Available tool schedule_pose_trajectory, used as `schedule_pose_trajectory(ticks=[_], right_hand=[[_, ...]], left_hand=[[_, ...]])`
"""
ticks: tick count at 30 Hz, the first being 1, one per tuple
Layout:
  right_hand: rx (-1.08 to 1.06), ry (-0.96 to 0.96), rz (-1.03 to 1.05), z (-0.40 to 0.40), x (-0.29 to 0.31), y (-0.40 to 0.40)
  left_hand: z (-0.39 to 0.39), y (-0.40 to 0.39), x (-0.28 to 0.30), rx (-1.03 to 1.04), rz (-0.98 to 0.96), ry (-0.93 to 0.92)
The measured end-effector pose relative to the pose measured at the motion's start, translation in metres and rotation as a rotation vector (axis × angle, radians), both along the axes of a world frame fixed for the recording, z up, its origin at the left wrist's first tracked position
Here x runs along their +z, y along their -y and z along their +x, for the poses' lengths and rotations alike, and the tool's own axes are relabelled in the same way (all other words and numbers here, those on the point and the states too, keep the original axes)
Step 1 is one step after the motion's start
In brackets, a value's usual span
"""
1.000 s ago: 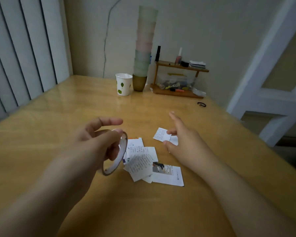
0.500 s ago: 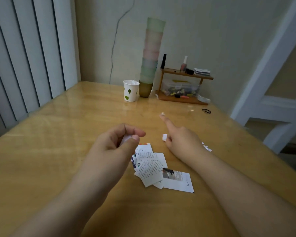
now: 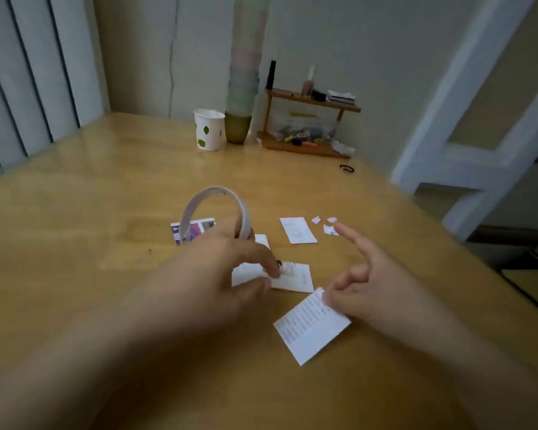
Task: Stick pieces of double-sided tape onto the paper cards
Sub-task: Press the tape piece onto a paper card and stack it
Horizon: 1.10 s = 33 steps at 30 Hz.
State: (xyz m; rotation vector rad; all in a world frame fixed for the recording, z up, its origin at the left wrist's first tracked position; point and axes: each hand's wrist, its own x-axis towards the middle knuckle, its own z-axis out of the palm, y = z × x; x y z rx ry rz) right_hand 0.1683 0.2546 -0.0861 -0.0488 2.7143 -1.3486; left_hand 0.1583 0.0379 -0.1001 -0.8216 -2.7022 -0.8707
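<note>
While left hand [image 3: 230, 268] grips tape roll [image 3: 215, 209] | right hand [image 3: 364, 290] pinches card [image 3: 311, 327] | paper cup [image 3: 209, 129] contents unseen

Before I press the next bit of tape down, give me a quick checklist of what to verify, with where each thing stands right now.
1. Tape roll in hand: ok, the left hand holds it upright, its ring above the knuckles.
2. Target card flat on the table: ok, left fingertips are down on it.
3. Tape piece seated on that card: cannot tell, too blurred.
4. Next card ready: ok, the right hand pinches its upper corner.
5. Torn scraps out of the way: ok, they lie apart, behind the cards.
</note>
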Motion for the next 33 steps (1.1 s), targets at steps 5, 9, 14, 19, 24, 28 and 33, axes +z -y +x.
schedule_pose_trajectory(ticks=[5, 9, 14, 19, 24, 28, 33], right_hand=[[-0.065, -0.171, 0.082, 0.013, -0.024, -0.008], [-0.152, -0.136, -0.124, 0.024, -0.019, -0.013], [-0.02, 0.426, -0.682, 0.035, -0.005, -0.014], [0.032, 0.501, -0.677, 0.034, -0.009, -0.012], [0.046, 0.546, -0.615, 0.035, -0.01, -0.011], [0.01, 0.518, -0.473, 0.033, -0.013, -0.012], [0.024, 0.452, -0.253, 0.034, -0.014, -0.012]], left_hand=[[-0.001, -0.002, -0.01, -0.25, -0.092, 0.047], [0.0, -0.003, -0.012, -0.327, -0.154, 0.066], [-0.001, -0.007, -0.019, -0.368, -0.175, 0.003], [0.004, -0.01, -0.017, -0.369, -0.245, 0.089], [0.005, -0.011, -0.017, -0.36, -0.232, 0.112], [0.004, -0.011, -0.018, -0.353, -0.234, 0.124], [0.003, -0.012, -0.018, -0.36, -0.259, 0.13]])
